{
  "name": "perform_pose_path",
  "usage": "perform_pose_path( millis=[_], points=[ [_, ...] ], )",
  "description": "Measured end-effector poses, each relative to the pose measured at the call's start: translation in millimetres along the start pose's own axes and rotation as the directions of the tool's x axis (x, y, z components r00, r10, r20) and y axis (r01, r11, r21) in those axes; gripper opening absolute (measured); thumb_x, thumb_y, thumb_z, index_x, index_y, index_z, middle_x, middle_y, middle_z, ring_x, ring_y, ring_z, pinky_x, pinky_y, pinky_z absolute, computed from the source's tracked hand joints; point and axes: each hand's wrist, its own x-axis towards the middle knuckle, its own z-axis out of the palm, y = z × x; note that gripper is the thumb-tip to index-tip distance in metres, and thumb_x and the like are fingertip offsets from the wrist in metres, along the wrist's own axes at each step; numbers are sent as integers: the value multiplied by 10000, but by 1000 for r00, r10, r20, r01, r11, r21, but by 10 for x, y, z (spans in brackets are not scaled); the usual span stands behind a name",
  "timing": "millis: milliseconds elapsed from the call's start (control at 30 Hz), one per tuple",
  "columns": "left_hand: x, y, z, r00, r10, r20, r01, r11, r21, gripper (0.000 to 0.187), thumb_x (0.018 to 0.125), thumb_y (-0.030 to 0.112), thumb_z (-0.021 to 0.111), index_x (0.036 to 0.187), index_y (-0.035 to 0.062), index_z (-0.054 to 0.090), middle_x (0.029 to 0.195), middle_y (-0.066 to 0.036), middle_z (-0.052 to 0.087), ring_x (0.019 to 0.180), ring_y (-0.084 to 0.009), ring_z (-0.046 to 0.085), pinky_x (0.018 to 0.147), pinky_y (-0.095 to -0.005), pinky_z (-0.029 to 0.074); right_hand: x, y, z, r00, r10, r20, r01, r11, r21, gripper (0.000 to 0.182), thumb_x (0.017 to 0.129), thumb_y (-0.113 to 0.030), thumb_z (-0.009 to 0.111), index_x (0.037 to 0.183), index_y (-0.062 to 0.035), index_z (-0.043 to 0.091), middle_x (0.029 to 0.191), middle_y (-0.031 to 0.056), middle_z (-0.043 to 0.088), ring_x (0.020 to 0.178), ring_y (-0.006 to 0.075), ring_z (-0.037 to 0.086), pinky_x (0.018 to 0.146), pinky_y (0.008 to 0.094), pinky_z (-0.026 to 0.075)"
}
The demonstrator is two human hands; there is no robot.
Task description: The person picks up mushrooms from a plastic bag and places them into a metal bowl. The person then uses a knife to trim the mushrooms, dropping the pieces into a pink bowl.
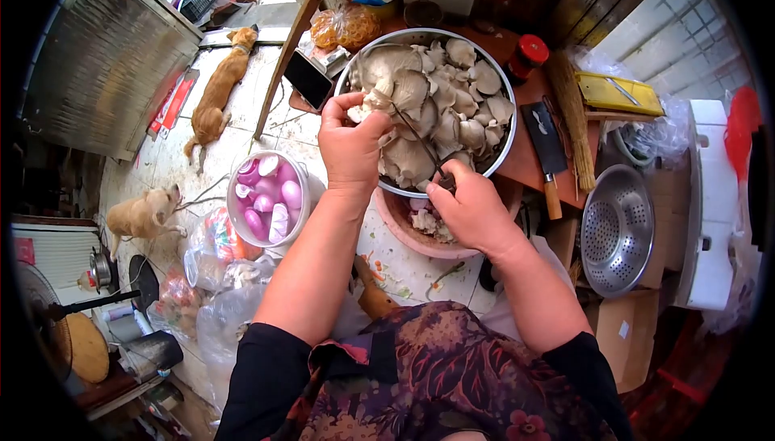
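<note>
A large metal bowl [510, 144] full of grey oyster mushrooms [452, 90] stands in front of me. My left hand [353, 138] pinches a pale mushroom piece [373, 107] over the bowl's left side. In my right hand [472, 205] is the dark handle of a thin knife [418, 138], whose blade points up and left to the mushroom piece. Under the metal bowl, partly hidden by it and by my right hand, sits a pink basin [404, 235] with trimmings inside. A white bucket [234, 213] of peeled purple onions [264, 191] is left of my left forearm.
A phone [308, 79] leans left of the bowl. On the right are a cleaver [545, 146], a red-lidded jar [529, 55], a straw brush [571, 118] and a metal colander [617, 231]. Two dogs [218, 98] are on the tiled floor at left, near plastic bags [230, 312].
</note>
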Motion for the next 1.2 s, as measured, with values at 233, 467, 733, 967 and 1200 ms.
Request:
perform_pose_path(
  millis=[233,467,733,967,1200],
  points=[
    [69,-6,-97,929,351,114,-361,800,479,293,756,-32,678,1026,32,584,900,11,614,721,-36,548,632,-178,455,6,16,37,1000,-21,22,19,994,105,349,885,-230,593,1041,82,577,870,192,671,822,274,651,765,351,496],
    [34,71,-49,642,671,371,-703,323,634,288,627,30,653,910,78,627,1029,-117,564,980,-267,565,823,-337,479,-53,-97,-57,942,229,246,-319,839,440,259,902,-192,593,1049,19,559,719,54,581,529,105,513,468,270,411],
    [19,147,13,954,258,151,-298,861,412,291,715,-22,686,986,23,591,926,-58,642,743,-99,615,697,-240,521,-17,35,29,956,194,220,-292,712,639,171,934,-194,585,963,-34,532,659,7,490,449,83,423,397,242,342],
    [82,88,-31,978,197,72,-209,938,275,316,725,-35,696,1014,23,583,877,-48,637,707,-92,610,660,-224,517,-12,15,38,936,151,318,-344,581,738,181,923,-195,605,963,-28,547,699,16,532,485,87,463,431,236,378],
    [143,46,-100,917,391,73,-360,735,575,287,648,108,697,928,73,645,931,-37,529,710,-126,486,698,-261,460,14,49,88,995,81,50,-95,902,421,220,918,-181,612,1020,13,595,756,19,601,561,65,499,495,243,410]
  ],
)
